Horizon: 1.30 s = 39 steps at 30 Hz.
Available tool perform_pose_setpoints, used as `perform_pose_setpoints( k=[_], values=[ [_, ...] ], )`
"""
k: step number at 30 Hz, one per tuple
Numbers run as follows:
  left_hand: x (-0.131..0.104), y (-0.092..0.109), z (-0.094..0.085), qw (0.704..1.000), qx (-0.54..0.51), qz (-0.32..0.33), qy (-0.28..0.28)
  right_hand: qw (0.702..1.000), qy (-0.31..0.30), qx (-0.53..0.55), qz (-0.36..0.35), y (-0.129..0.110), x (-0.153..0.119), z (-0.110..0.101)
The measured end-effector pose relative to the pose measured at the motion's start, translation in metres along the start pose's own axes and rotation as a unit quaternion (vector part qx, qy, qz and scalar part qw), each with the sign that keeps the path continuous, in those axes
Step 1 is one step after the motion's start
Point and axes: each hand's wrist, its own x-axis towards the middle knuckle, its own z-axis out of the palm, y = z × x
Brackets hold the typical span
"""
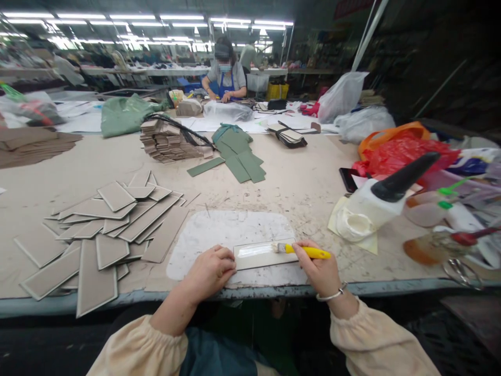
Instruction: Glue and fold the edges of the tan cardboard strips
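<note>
pale panel [260,263] on a whitish mat [230,227], lying flat at the near edge of the table, between our two hands: this is what we see in the head view. the lettering on the red banner [352,6] at the top is too blurred for us to read.

the panel is a long, thin rectangle with a dark outline and a glossy white wet streak along its far part. our right hand [318,263] grips the yellow brush [313,253], bristles touching the streak. our left hand [213,267] has its fingers bent against the panel's left end; we cannot tell whether they pinch it.

to the left we have a loose heap of stiff taupe panels [97,274] with pale borders. beyond lie smooth green strips [242,159]. on the right, a tilted white plastic bottle [379,214] with a black spout stands near a crinkled red bag [407,152].
</note>
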Motion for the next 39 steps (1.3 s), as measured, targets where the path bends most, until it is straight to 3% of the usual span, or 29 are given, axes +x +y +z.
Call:
perform_pose_setpoints(
  k=[7,11,14,17,20,23,30,39],
  values=[
    [0.0,0.0,0.001,1.0,-0.01,-0.002,0.0,0.998,0.047,-0.042,0.001,0.018,0.003,-0.019],
    [0.001,-0.001,0.001,1.0,-0.009,-0.001,-0.004,0.998,0.058,-0.019,0.022,0.016,0.002,-0.021],
    [0.001,0.0,0.0,1.0,-0.009,0.006,-0.011,0.992,0.041,0.086,0.082,0.004,-0.002,-0.009],
    [0.001,0.0,0.0,1.0,-0.01,-0.001,-0.012,0.97,-0.022,0.203,0.13,-0.014,-0.007,0.011],
    [0.0,0.0,0.001,1.0,-0.007,-0.006,-0.012,0.951,-0.079,0.264,0.142,-0.029,-0.009,0.031],
    [0.001,0.001,0.001,1.0,0.0,-0.001,-0.016,0.942,-0.087,0.29,0.146,-0.036,-0.009,0.046],
    [0.002,0.002,0.0,1.0,0.019,0.002,-0.016,0.945,-0.124,0.259,0.157,-0.039,-0.012,0.057],
    [0.001,0.001,0.0,1.0,0.009,-0.008,-0.027,0.969,-0.139,0.173,0.104,-0.033,-0.014,0.033]
  ],
)
